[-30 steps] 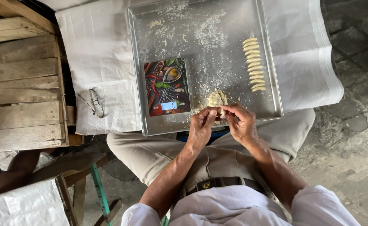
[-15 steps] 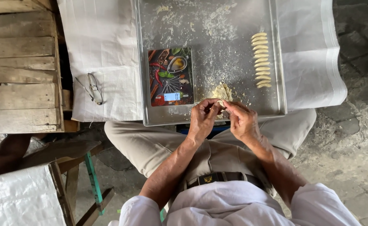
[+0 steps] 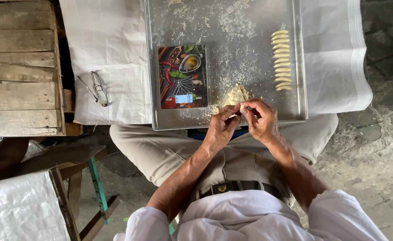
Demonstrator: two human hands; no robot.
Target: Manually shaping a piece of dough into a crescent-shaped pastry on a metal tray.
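**Both hands pinching a bit of dough at the near edge of the tray**

The left hand [image 3: 221, 127] and the right hand [image 3: 261, 120] meet fingertip to fingertip just over the near rim of the tray [image 3: 297, 67]. Both are curled nearly shut, and a small pale piece of dough [image 3: 242, 108] shows between the thumbs and forefingers; how much of it each hand grips cannot be told. Half a second ago the hands sat in the same spot with the same closed pose, and a second ago likewise, so the change lies only in small finger work on the piece, which suggests shaping is under way and not finished. The dough heap [image 3: 235, 95] lies on the floured tray at 12 o'clock from the fingertips, just beside them. A column of shaped pieces [image 3: 281, 60] stands at 1 o'clock, well apart, its count unchanged across the views. The scale [image 3: 182, 76] rests on the tray at 10 o'clock. Glasses [image 3: 96, 88] lie on the white cloth [image 3: 111, 58] at 9 o'clock, beside a wooden crate [image 3: 20, 67]
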